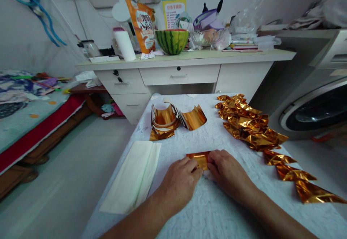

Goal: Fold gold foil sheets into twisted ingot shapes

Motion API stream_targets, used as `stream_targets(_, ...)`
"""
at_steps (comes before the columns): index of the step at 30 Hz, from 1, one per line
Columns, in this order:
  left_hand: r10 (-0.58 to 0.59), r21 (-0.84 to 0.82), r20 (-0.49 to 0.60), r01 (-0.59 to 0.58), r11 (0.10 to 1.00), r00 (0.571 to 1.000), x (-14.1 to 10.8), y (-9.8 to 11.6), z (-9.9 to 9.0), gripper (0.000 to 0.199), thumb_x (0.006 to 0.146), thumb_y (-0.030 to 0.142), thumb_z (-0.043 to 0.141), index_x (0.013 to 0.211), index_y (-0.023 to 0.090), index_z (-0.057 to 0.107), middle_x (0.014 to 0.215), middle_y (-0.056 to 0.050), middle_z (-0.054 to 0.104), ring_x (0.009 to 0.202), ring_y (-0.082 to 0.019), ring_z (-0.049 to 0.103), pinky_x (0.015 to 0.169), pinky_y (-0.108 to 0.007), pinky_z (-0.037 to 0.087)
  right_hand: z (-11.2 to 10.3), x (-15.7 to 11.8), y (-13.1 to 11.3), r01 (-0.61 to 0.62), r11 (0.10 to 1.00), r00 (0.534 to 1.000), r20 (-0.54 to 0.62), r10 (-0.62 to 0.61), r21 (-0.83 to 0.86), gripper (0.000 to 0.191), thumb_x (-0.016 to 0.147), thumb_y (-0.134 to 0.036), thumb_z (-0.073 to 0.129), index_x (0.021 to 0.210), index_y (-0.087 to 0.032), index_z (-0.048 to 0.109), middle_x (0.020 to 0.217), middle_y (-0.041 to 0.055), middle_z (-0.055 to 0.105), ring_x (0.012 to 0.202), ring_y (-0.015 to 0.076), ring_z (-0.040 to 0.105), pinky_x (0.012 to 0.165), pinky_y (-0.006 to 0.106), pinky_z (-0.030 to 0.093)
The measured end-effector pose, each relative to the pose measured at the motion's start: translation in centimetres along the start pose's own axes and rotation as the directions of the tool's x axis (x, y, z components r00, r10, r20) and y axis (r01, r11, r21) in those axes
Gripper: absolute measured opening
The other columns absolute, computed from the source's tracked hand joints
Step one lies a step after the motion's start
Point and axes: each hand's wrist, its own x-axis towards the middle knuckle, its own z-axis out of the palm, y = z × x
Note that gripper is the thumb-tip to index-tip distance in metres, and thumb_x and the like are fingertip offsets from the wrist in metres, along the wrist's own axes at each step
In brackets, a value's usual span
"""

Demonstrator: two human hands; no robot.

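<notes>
Clock centre: the gold sheet (201, 160). Your path is open over bare tablecloth (214, 137) between 12 and 1 o'clock, and at 6 o'clock between your forearms. Obstructions: curled sheets (165, 119) at 11 o'clock; white paper (134, 177) at 8 to 9 o'clock; crumpled foil pieces (251, 128) from 1 to 4 o'clock; desk (179, 61) beyond at 12.

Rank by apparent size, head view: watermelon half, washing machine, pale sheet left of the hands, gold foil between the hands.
Largest to smallest:
1. washing machine, cut off by the frame edge
2. pale sheet
3. watermelon half
4. gold foil, partly under the fingers
</notes>
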Motion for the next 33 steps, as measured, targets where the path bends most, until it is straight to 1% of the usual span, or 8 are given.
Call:
stream_targets(2,-0.020,-0.019,-0.002,0.020,1.000,1.000,-0.2,0.2,-0.2,0.012,0.091,0.016,0.052,0.090,0.019,0.063,0.089,-0.002,0.061,0.084,-0.020,0.055,0.074,-0.033,0.049,0.0,0.0,-0.5,-0.016,0.998,1.000,0.000,0.016,-0.055,0.011,0.089,-0.016,0.049,0.083,-0.018,0.058,0.084,0.0069,0.065,0.080,0.0223,0.056,0.072,0.032,0.038)
stream_targets(5,-0.107,-0.090,-0.028,0.104,0.991,0.994,-0.2,0.3,-0.4,0.009,0.088,0.017,0.054,0.083,0.019,0.062,0.088,-0.003,0.061,0.087,-0.021,0.055,0.078,-0.035,0.048,0.1,-0.1,-1.0,-0.035,0.993,0.999,-0.011,0.034,-0.117,0.007,0.087,-0.021,0.054,0.082,-0.018,0.058,0.084,0.0073,0.065,0.080,0.0236,0.056,0.072,0.034,0.038)
stream_targets(8,-0.228,-0.177,-0.037,0.218,0.960,0.973,0.0,0.0,-0.4,0.012,0.089,0.019,0.052,0.081,0.019,0.060,0.087,-0.003,0.060,0.087,-0.020,0.054,0.079,-0.035,0.045,0.3,0.0,-1.3,-0.044,0.987,0.999,-0.030,0.040,-0.152,0.010,0.087,-0.028,0.056,0.084,-0.019,0.059,0.084,0.0075,0.065,0.081,0.0247,0.057,0.072,0.034,0.038)
stream_targets(11,-0.335,-0.248,-0.022,0.319,0.915,0.942,0.3,-0.6,-0.2,0.007,0.086,0.018,0.055,0.080,0.019,0.057,0.089,-0.002,0.059,0.089,-0.021,0.053,0.080,-0.035,0.042,0.5,0.0,-1.5,-0.052,0.984,0.998,-0.035,0.046,-0.173,0.016,0.088,-0.034,0.056,0.086,-0.019,0.060,0.085,0.0077,0.065,0.081,0.0250,0.057,0.072,0.035,0.038)
stream_targets(16,-0.422,-0.326,0.002,0.400,0.857,0.906,0.3,-1.0,0.3,0.007,0.083,0.015,0.057,0.082,0.021,0.055,0.093,0.000,0.057,0.094,-0.021,0.049,0.083,-0.037,0.035,0.6,0.1,-2.0,-0.078,0.977,0.996,-0.048,0.070,-0.197,0.023,0.088,-0.041,0.054,0.088,-0.018,0.060,0.086,0.0088,0.066,0.082,0.0262,0.057,0.072,0.037,0.038)
stream_targets(23,-0.470,-0.332,0.044,0.456,0.826,0.882,0.1,-0.6,0.4,0.010,0.084,0.015,0.053,0.090,0.023,0.054,0.101,-0.002,0.053,0.098,-0.022,0.045,0.084,-0.038,0.032,0.6,0.0,-2.5,-0.105,0.969,0.994,-0.058,0.095,-0.223,0.035,0.085,-0.052,0.056,0.088,-0.017,0.061,0.086,0.0099,0.065,0.082,0.0284,0.057,0.072,0.039,0.039)
stream_targets(29,-0.451,-0.336,0.058,0.443,0.831,0.891,0.1,-0.8,0.3,0.011,0.084,0.016,0.052,0.092,0.023,0.053,0.102,-0.002,0.052,0.099,-0.021,0.044,0.084,-0.037,0.031,0.7,0.0,-2.4,-0.098,0.967,0.994,-0.061,0.086,-0.235,0.038,0.086,-0.054,0.054,0.092,-0.017,0.062,0.089,0.0103,0.062,0.083,0.0283,0.057,0.072,0.039,0.039)
stream_targets(33,-0.442,-0.338,0.060,0.435,0.835,0.895,0.0,-1.0,0.4,0.014,0.082,0.014,0.052,0.092,0.024,0.052,0.102,-0.001,0.052,0.099,-0.021,0.044,0.084,-0.037,0.031,0.6,-0.1,-2.2,-0.082,0.970,0.996,-0.054,0.072,-0.230,0.034,0.087,-0.052,0.055,0.093,-0.019,0.063,0.090,0.0094,0.060,0.084,0.0275,0.056,0.072,0.039,0.038)
